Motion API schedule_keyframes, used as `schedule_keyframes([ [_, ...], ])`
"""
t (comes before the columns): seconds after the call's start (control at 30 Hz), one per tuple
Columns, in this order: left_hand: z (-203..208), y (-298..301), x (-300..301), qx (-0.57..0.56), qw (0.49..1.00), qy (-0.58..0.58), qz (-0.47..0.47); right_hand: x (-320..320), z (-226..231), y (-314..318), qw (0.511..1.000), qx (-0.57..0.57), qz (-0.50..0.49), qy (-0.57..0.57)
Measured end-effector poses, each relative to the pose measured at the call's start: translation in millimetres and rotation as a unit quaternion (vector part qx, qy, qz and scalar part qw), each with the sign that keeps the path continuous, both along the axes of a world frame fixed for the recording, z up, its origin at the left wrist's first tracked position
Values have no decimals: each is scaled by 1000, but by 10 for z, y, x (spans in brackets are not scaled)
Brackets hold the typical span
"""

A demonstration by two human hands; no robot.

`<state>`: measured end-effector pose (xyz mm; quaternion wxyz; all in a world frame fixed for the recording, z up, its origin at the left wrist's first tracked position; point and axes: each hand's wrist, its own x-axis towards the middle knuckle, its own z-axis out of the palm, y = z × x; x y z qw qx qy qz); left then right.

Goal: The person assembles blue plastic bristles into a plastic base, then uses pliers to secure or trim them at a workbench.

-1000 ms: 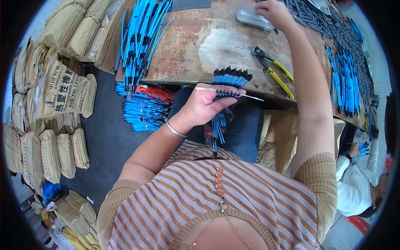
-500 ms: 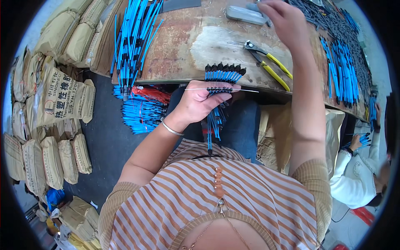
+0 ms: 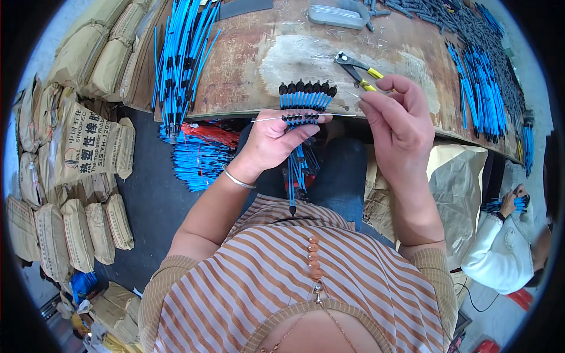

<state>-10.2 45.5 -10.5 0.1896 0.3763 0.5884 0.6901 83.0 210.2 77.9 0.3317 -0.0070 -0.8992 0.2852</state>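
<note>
My left hand is closed around a row of blue sticks with black tips, their black tips pointing away from me. A thin straight metal rod lies crosswise through the row and sticks out on both sides. More blue sticks hang below that hand toward my lap. To the right, my right hand is raised, thumb and forefinger pinched on a small thin pale pin. Just beyond its fingertips lie pincers with yellow handles, which the hand partly covers.
A shallow clear tray of thin pieces stands on the worn wooden table. Blue stick bundles lie left and right; dark grey pieces pile at back right. Paper sacks are stacked left. Another person works at right.
My right hand has come back from the tray toward me and now pinches a thin pin beside the row. The left hand keeps its hold, shifted slightly in the picture.
</note>
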Motion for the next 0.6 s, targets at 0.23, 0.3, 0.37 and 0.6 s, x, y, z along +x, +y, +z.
schedule_keyframes([
  [0.23, 17, -6, -13, 1, 1000, 9, 1, -38, -10, 3, 1000, 13, 9, 4],
  [0.3, 14, -5, -9, 8, 1000, 8, 2, -34, -5, 2, 1000, 15, 9, 6],
  [0.37, 4, -9, -6, 0, 1000, 0, 0, -31, 10, 1, 1000, 12, 9, 2],
  [0.6, 20, 3, 4, -7, 1000, -2, -3, -21, 34, 8, 1000, 9, 22, 9],
])
